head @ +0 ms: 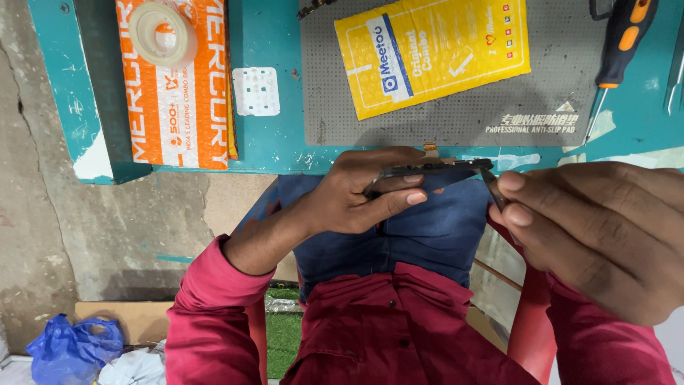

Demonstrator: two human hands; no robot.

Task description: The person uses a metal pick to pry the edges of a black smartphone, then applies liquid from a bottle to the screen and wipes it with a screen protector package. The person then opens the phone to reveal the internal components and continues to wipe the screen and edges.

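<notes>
edgewise, a dark phone frame (431,170) is held level over the lap, just off the bench (271,146) edge, so its side is presented to the tool. it is pinched by the left hand (356,199), thumb above and fingers beneath. a thin tool (491,187) is gripped by the right hand (584,228) at the frame's end. behind lie a grey mat (456,117), yellow packet (431,53), orange packet (178,107), tape roll (162,32) and screwdriver (620,43), kept near.
</notes>
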